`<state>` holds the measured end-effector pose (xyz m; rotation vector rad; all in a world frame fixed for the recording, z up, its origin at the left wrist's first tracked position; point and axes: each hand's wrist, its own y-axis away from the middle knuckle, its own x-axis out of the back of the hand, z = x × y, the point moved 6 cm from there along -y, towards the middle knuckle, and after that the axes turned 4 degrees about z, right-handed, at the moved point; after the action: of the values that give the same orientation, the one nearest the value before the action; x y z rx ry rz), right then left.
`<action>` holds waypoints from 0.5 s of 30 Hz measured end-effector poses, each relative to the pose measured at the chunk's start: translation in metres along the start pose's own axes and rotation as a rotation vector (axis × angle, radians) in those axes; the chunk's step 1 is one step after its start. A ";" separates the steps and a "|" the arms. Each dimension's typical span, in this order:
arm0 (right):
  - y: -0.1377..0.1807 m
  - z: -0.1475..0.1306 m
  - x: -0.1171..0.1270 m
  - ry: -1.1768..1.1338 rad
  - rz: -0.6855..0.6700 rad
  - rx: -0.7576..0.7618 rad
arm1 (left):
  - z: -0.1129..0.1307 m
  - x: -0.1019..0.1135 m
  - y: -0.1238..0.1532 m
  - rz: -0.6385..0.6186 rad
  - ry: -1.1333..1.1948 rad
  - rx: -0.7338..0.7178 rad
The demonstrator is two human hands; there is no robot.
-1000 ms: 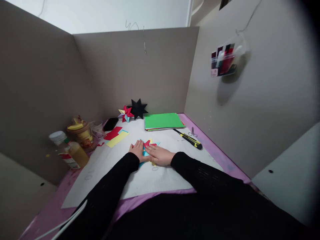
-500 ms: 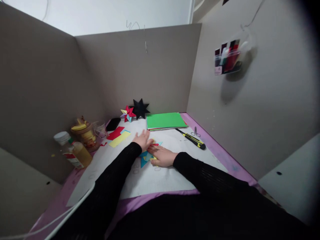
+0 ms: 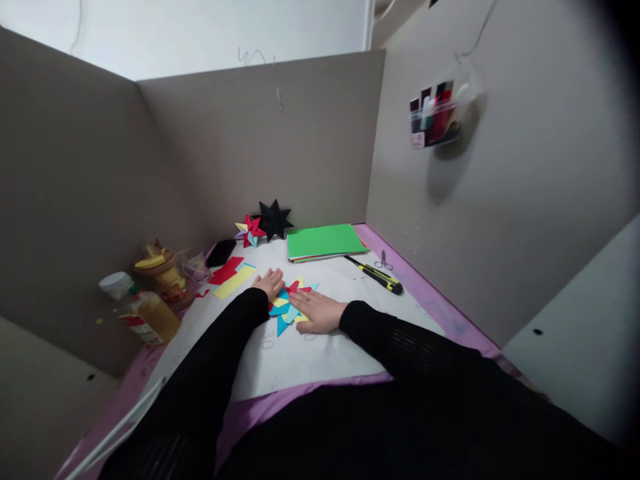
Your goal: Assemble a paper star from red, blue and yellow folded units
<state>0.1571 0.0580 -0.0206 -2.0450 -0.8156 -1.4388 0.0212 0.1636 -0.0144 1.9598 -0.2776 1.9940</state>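
Note:
A folded paper star in blue, yellow, red and light blue lies flat on the white paper sheet. My right hand rests on the star's right side, fingers stretched out and pressing flat, hiding part of it. At the star's upper left edge is my left hand, palm down with its fingers extended; whether it touches the star I cannot tell. Left of that hand lie a yellow paper strip and a piece of red paper.
Behind stand a multicoloured paper star and a black star, left of a stack of green paper. A utility knife and scissors lie right. A bottle, a pot and a phone stand or lie left.
My left hand has shifted left, off the star's upper part, uncovering more of its red and yellow points. My right hand stays on the star. The whole view has swung slightly.

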 end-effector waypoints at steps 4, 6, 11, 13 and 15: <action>0.000 0.000 0.002 -0.014 0.018 -0.003 | -0.008 0.020 0.000 0.117 0.011 0.146; 0.000 -0.001 0.004 -0.006 0.034 0.001 | 0.015 0.020 0.008 0.174 0.083 0.039; -0.001 -0.002 0.004 0.008 0.021 0.004 | 0.066 -0.016 0.048 0.110 0.061 -0.166; -0.001 -0.001 0.003 0.001 0.013 0.002 | 0.064 -0.023 0.059 0.125 0.030 -0.124; -0.001 -0.001 0.003 -0.007 0.013 0.003 | 0.057 -0.024 0.066 0.128 -0.008 -0.072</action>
<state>0.1569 0.0585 -0.0179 -2.0504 -0.8052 -1.4234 0.0502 0.0795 -0.0301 1.9501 -0.4807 2.0247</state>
